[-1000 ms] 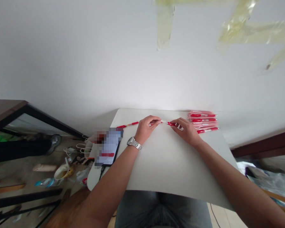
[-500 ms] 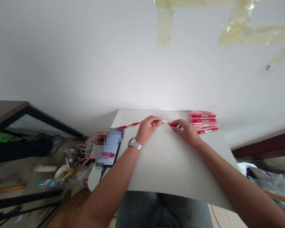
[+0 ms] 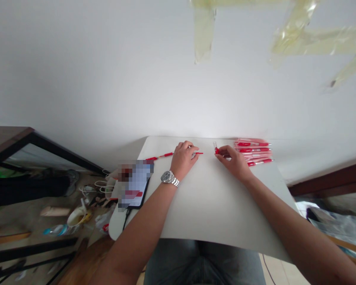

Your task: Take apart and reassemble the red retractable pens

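My left hand (image 3: 183,159), with a metal watch on its wrist, is low over the white table (image 3: 209,202). Its thumb and forefinger stand apart around small pen parts, among them a thin red piece (image 3: 199,153) lying on the table. My right hand (image 3: 233,161) pinches a short pen part (image 3: 216,149), red at the fingertips, with a clear tube end pointing up. Just right of that hand lies a stack of clear pens with red grips (image 3: 253,149). Left of my left hand, red pen parts (image 3: 168,154) lie in a line.
A phone or tablet (image 3: 136,188) with a cable rests at the table's left edge. The wall (image 3: 136,71) rises behind the table. On the floor to the left are a cup (image 3: 76,217), a bottle (image 3: 57,229) and cables. Plastic bags (image 3: 341,225) lie at the right.
My hands have drawn apart from the thin metallic piece between them. My left hand has shifted slightly left and opened; the part in my right hand now points upward.
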